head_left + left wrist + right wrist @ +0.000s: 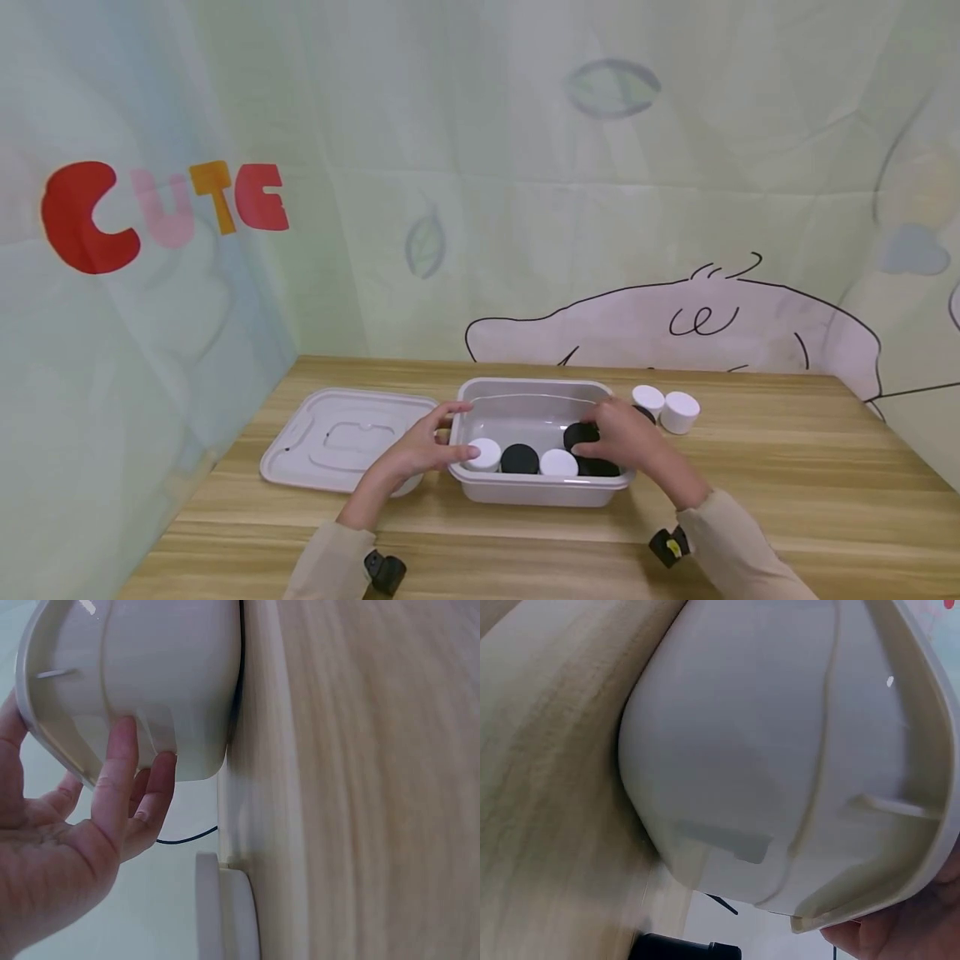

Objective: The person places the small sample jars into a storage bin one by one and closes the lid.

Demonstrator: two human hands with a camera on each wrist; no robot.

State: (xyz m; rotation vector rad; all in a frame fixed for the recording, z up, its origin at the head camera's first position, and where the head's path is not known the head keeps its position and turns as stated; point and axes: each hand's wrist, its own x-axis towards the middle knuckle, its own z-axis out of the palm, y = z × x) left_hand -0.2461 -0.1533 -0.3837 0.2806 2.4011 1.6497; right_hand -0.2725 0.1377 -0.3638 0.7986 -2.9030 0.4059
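A light-grey plastic box (540, 493) stands on the table with small round white and black containers inside. My left hand (423, 446) grips the box's left end, thumb and one finger over the rim, other fingers against the outer wall in the left wrist view. Beside the thumb sits a white container (486, 454), followed by a black container (520, 459) and another white container (558, 463) along the near wall. My right hand (622, 432) reaches over the right rim and pinches a black round container (579, 437). Another black container (598, 467) lies below its fingers.
A flat grey lid (348, 442) lies on the table left of the box. Behind my right hand stand two white containers (680, 412) and a partly hidden black container (643, 412). A printed curtain (525, 183) hangs behind the wooden table (787, 467).
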